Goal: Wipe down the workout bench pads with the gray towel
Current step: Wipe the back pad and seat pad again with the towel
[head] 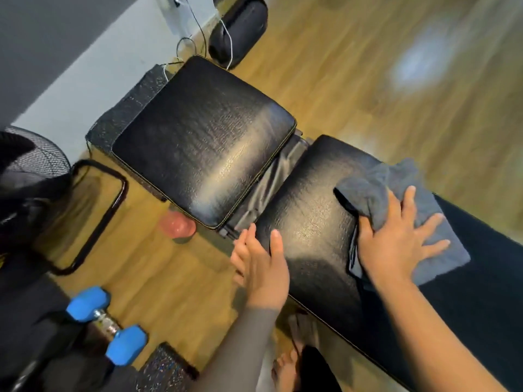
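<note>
Gray towel (396,205) under right hand (396,244), on pad (311,222)

Blue dumbbell (107,325), pink bottle (177,225), black fan (28,165) on wooden floor (353,66).

left arm (249,335) in a gray-brown long sleeve; right arm (441,335) bare, unsleeved.

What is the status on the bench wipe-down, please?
Right hand flat on gray towel, on long pad. Left hand bracing pad edge. Nothing in the way.
</note>
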